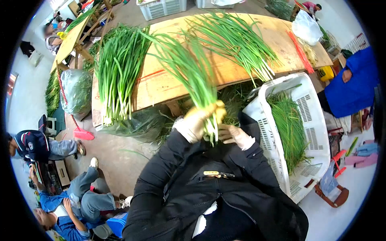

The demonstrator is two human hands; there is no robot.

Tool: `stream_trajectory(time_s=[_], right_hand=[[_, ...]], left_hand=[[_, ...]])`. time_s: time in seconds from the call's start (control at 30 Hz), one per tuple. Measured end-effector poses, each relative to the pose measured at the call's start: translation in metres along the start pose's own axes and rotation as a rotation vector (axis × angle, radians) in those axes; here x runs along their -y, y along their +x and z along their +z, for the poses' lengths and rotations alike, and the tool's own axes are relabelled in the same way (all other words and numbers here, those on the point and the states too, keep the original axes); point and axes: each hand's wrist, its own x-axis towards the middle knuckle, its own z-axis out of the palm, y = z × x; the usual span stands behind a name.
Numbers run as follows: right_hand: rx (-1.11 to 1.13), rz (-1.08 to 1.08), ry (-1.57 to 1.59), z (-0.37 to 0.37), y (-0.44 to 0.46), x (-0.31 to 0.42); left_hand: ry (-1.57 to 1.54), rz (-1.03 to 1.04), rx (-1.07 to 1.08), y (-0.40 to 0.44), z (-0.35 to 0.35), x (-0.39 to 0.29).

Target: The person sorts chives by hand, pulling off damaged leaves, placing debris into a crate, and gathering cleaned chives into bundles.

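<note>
Holding green stalks [198, 86] is the left hand [194, 123]; yellow label [218, 174] unreadable.

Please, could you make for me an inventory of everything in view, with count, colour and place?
wooden tables: two, yellowish, centre and far left
stalk piles: two, green, on near table
held bunch: one, green, over near edge
red strips: several, red, mostly table's right end
plastic bag: one, white, same end
large crate: one, white, right
leaf heap: one, green, inside it
clear bag: one, translucent, left floor
dustpan: one, red, left floor
other people: at least four, both sides
sleeves: two, black, below
left hand: one, holding bunch
right hand: one, beside stalk ends
</note>
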Motion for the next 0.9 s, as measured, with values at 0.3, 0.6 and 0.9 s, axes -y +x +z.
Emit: stream_trajectory(time_s=[0.3,0.6,0.9], right_hand=[[0.514,-0.183,0.785,0.017,0.060,0.119],[0.328,-1.113,0.186,0.065,0.038,0.327],[-0.179,-1.048,0.017,0.050,0.095,0.260]], left_hand=[[0.285,-0.353,0.083,-0.038,-0.007,0.089],[1.376,0.807,-0.369,0.040,0.050,-0.099],[1.422,0.864,-0.359,0.095,-0.019,-0.062]])
